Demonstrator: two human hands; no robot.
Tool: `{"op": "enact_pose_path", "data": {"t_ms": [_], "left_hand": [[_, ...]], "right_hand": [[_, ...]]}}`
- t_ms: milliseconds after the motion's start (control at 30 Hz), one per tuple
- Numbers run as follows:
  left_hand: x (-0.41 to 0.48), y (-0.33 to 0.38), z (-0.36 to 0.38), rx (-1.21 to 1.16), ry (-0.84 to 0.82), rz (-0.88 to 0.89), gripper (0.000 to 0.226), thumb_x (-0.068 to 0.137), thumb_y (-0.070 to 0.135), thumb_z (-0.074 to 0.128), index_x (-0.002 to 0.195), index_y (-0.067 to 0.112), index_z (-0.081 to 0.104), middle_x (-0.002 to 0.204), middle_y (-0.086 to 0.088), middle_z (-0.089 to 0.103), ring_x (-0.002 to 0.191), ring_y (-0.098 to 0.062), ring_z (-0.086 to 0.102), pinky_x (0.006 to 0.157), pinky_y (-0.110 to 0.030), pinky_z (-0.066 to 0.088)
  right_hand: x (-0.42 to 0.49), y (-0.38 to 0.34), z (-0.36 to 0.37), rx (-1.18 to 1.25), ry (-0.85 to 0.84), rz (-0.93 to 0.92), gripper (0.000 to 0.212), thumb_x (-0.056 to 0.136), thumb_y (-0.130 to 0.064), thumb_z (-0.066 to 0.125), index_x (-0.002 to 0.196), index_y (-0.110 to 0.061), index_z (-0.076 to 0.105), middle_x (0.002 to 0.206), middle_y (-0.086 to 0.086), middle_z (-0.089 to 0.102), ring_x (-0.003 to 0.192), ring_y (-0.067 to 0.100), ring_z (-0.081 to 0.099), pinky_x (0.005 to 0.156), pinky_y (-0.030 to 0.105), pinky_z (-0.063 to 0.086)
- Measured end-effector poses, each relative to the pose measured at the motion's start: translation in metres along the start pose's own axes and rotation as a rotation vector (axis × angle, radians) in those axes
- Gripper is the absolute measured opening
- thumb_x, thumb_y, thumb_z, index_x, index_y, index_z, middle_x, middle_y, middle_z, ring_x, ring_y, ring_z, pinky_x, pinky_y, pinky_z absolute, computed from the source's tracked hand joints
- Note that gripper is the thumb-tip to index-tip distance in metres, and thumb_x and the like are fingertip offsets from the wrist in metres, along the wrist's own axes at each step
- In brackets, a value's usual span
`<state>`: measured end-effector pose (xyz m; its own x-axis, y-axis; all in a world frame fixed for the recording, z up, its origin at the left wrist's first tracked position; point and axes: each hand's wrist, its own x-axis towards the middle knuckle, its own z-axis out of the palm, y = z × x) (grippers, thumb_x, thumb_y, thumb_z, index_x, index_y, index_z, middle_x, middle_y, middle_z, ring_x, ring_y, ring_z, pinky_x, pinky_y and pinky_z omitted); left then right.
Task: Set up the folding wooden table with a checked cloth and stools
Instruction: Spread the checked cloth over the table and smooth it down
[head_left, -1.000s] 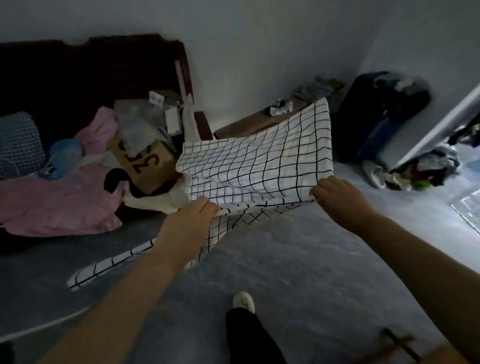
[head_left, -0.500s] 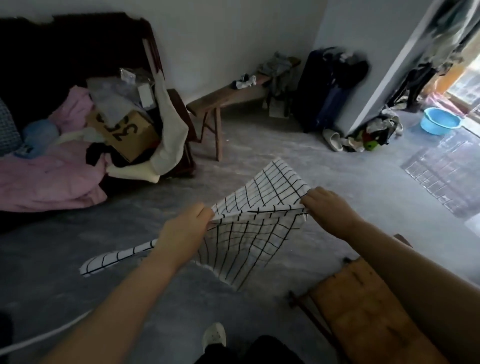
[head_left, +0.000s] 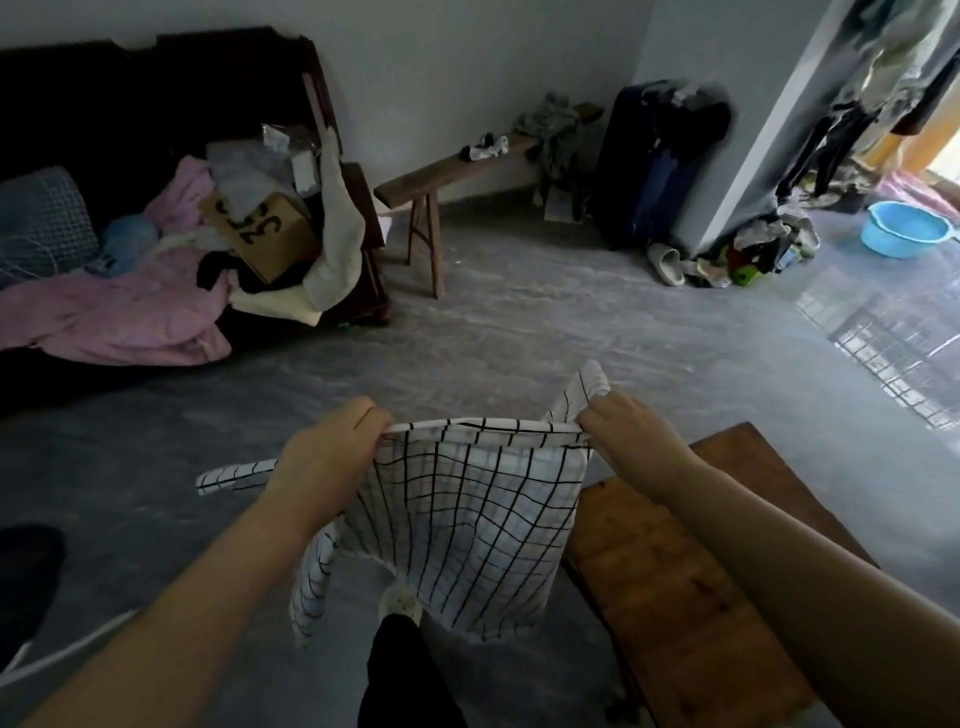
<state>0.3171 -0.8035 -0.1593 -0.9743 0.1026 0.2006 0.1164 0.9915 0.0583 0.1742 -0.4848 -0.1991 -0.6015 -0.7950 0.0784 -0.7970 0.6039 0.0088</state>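
Gripping checked cloth taut | hands: left hand, right hand | wooden table, seemingly matte

The scene is seen through a single wide-angle view, taken from the person's head and aimed forward and down. Both forearms are seen reaching in from the bottom edge, close to the lens, and the wooden table is cut off at the lower right. The far wall, a bench and a blue basin are caught well beyond. Straight lines are bent near the frame edges.
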Motion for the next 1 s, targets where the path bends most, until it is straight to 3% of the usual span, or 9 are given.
{"op": "enact_pose_path", "data": {"t_ms": [200,267,367,533,667,900,1000], "left_hand": [[-0.022,0.070,-0.012,0.049,0.043,-0.010,0.012,0.080,0.007,0.069,0.082,0.013,0.058,0.077,-0.002,0.050,0.051,-0.017,0.045,0.036,-0.017,0.013],[-0.025,0.085,-0.015,0.045,0.055,-0.014,0.011,0.082,0.009,0.067,0.081,0.013,0.057,0.077,-0.001,0.050,0.050,-0.016,0.044,0.035,-0.017,0.014],[-0.026,0.099,-0.018,0.042,0.053,-0.008,0.011,0.082,0.010,0.068,0.082,0.015,0.057,0.079,0.000,0.050,0.052,-0.016,0.047,0.031,-0.026,0.029],[-0.013,0.104,-0.019,0.067,0.053,0.023,0.015,0.078,0.008,0.071,0.082,0.014,0.057,0.079,-0.001,0.051,0.050,-0.017,0.046,0.032,-0.025,0.026],[0.000,0.101,-0.013,0.064,0.059,0.023,0.011,0.081,0.011,0.068,0.083,0.014,0.057,0.079,0.000,0.050,0.051,-0.015,0.045,0.033,-0.021,0.023],[0.032,0.078,-0.002,0.065,0.059,-0.053,0.014,0.079,0.011,0.072,0.084,0.014,0.059,0.079,0.000,0.051,0.049,-0.014,0.045,0.030,-0.025,0.031],[0.051,0.059,0.001,0.075,0.067,-0.077,0.018,0.077,0.008,0.074,0.085,0.013,0.059,0.080,-0.001,0.052,0.050,-0.015,0.046,0.031,-0.026,0.033]], "right_hand": [[-0.066,0.013,-0.018,0.052,-0.028,0.044,0.023,0.078,-0.003,0.063,0.098,-0.012,0.059,0.099,0.005,0.057,0.093,0.025,0.052,0.070,0.036,0.046],[-0.079,0.017,-0.022,0.055,-0.014,0.041,0.022,0.079,-0.004,0.063,0.099,-0.011,0.060,0.098,0.005,0.057,0.092,0.024,0.053,0.070,0.034,0.044],[-0.092,0.022,-0.026,0.047,0.016,0.045,0.027,0.071,0.002,0.066,0.093,-0.011,0.060,0.092,0.005,0.057,0.085,0.025,0.055,0.065,0.032,0.044],[-0.097,0.033,-0.025,0.013,-0.012,0.046,0.028,0.078,-0.003,0.061,0.103,-0.015,0.058,0.101,0.001,0.054,0.093,0.020,0.050,0.071,0.028,0.039],[-0.086,0.045,-0.017,-0.013,-0.034,0.033,0.033,0.066,-0.003,0.073,0.093,-0.018,0.059,0.090,-0.001,0.055,0.081,0.018,0.051,0.062,0.027,0.042],[-0.035,0.067,-0.017,-0.051,-0.005,-0.057,0.052,0.037,-0.005,0.089,0.081,-0.019,0.064,0.077,-0.004,0.059,0.067,0.014,0.057,0.052,0.022,0.044],[-0.001,0.079,-0.015,-0.052,0.050,-0.121,0.049,0.038,-0.007,0.090,0.077,-0.017,0.063,0.075,-0.002,0.060,0.065,0.017,0.059,0.053,0.021,0.045]]}}
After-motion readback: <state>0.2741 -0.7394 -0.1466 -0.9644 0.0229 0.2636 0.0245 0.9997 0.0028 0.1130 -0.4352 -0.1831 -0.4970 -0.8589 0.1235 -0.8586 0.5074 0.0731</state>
